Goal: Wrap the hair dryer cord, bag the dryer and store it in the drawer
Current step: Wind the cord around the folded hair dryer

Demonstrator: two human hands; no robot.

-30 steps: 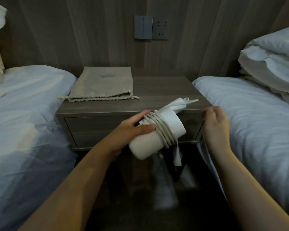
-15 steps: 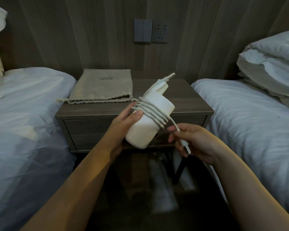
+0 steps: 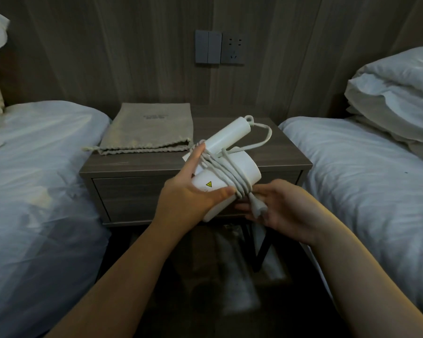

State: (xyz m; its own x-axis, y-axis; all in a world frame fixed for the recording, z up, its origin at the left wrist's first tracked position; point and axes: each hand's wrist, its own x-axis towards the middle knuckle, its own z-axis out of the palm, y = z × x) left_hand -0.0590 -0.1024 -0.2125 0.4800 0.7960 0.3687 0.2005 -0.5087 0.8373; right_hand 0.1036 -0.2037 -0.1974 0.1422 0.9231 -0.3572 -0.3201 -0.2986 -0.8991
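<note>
White plastic fills your left hand (image 3: 191, 196): you clasp the hair dryer (image 3: 227, 172) by its barrel, thumb pressed along the near side, fingers curled over the far side onto the cord (image 3: 226, 173). The dryer hangs in the air just in front of the nightstand (image 3: 286, 154), its barrel running from near-left up to far-right, with the folded handle pointing away toward the wall. Several turns of cord cross the barrel, and one slack loop arcs out from the handle's tip on the right.

Your right hand (image 3: 283, 208) sits just below and right of the barrel, palm up and fingers loosely spread — the plug (image 3: 257, 209) lies across them rather than being pinched. That is the relation to mind: the loose end is touching your right hand, so that hand is likely the one to tuck it under a turn.

The cloth bag (image 3: 147, 132) lies flat on the far left of the nightstand top, mouth facing you, well apart from both hands. The drawer (image 3: 127, 196) below appears closed. Nothing stands between dryer and bag; a bed (image 3: 39, 167) flanks each side.
</note>
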